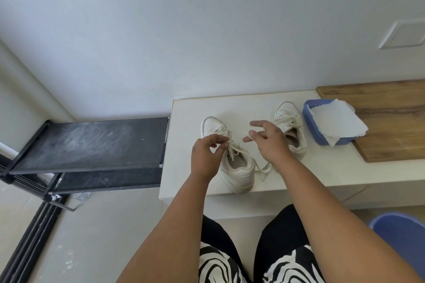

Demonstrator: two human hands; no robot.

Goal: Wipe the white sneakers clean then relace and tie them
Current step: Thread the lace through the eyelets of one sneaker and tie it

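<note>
Two white sneakers stand on a low white table (322, 167), toes pointing away from me. My left hand (205, 154) pinches a lace over the tongue of the left sneaker (236, 167). My right hand (268, 138) pinches the other lace end (264, 169) between thumb and finger, with the index and middle fingers spread out. That lace trails down the shoe's right side onto the table. The right sneaker (291, 126) sits partly hidden behind my right hand, its laces in the eyelets.
A blue tub (315, 128) holding white paper towels (338, 119) rests on a wooden board (395, 117) at the right. A black shoe rack (92, 145) stands left of the table. A blue bin (400, 234) sits low right. My knees are below the table edge.
</note>
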